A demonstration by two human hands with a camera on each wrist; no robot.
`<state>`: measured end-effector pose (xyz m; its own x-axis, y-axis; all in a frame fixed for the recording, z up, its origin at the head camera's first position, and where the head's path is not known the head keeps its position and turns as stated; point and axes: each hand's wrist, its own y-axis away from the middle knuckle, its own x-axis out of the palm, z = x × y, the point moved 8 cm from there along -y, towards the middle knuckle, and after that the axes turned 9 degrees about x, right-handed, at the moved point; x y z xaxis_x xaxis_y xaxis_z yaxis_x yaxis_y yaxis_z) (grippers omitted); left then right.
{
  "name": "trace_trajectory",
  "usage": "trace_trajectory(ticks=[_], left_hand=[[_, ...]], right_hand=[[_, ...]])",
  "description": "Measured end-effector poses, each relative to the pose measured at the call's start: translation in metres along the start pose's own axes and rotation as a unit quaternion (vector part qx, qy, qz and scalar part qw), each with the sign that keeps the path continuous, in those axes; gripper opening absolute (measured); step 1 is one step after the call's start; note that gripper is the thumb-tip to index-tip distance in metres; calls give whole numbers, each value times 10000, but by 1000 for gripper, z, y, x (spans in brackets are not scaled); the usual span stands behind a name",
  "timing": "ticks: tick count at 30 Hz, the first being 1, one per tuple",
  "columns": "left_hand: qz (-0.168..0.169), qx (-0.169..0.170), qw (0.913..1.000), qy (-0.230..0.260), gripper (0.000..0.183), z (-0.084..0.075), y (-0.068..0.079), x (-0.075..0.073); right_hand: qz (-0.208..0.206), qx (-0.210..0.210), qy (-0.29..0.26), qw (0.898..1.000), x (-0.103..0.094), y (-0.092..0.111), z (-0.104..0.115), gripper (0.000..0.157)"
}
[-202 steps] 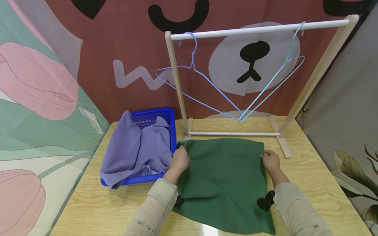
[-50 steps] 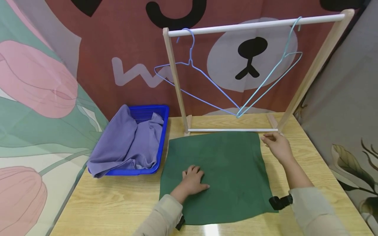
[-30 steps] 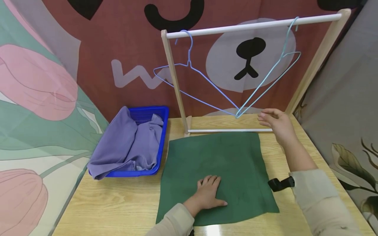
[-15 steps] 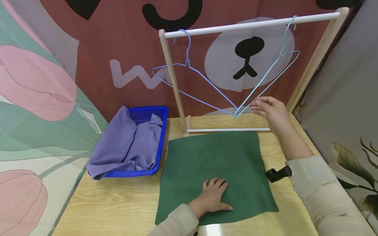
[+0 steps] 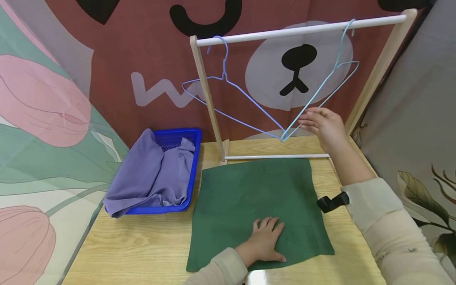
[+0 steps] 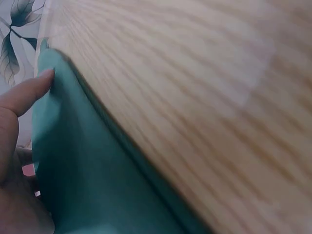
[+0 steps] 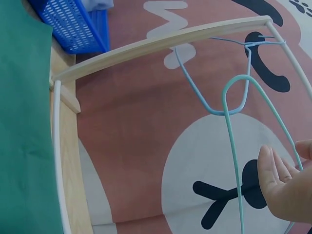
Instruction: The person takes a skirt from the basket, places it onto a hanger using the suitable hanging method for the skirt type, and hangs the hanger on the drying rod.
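A green cloth (image 5: 246, 198) lies spread flat on the table, and the left wrist view shows its edge has a layered look. My left hand (image 5: 263, 241) rests on its near part with fingers spread; in the left wrist view the thumb (image 6: 31, 90) touches the cloth. My right hand (image 5: 325, 128) is raised at the lower part of the teal hanger (image 5: 320, 85). In the right wrist view, one side of that hanger passes between thumb and straight fingers (image 7: 273, 168), without a clear grip. A blue hanger (image 5: 246, 93) hangs to the left.
Both hangers hang from the white bar (image 5: 285, 33) of a wooden rack (image 5: 210, 107) at the table's back. A blue basket (image 5: 194, 170) holding purple cloth (image 5: 142, 174) stands at the left. Wood-grain tabletop (image 5: 117, 245) surrounds the green cloth; patterned fabric hangs behind.
The right hand has left the cloth's far right corner and risen to the teal hanger. The left hand let go of the cloth's left edge and slid right and nearer, lying flat.
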<state>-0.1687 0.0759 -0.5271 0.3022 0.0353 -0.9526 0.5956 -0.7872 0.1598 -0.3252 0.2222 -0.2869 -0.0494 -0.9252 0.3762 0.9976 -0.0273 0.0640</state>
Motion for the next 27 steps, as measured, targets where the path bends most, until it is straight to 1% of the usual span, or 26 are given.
trace_trajectory(ticks=[5,7,12,15,18,22,27], left_hand=[[84,188,9992,-349,86,-12,-5,1],[138,229,9987,-445,85,-16,-7,3],[292,395,9972,-568,83,-27,-12,7],[376,452,9963,-631,81,-32,-15,9],[422,426,9958,-695,78,-34,-18,12],[347,361,9960,-746,73,-34,-20,11],[279,328,9955,-838,69,-33,-22,10]], right_hand=[[60,-7,-228,9997,3,-1,3,13],[59,-18,-268,9996,5,-1,4,13],[-51,-22,-218,9997,8,-3,8,15],[-121,-45,-384,9992,10,-3,12,12],[-177,-54,-593,9981,12,-5,15,12],[-226,25,-905,9956,14,-7,18,15],[-337,71,-1326,9906,13,-7,19,16]])
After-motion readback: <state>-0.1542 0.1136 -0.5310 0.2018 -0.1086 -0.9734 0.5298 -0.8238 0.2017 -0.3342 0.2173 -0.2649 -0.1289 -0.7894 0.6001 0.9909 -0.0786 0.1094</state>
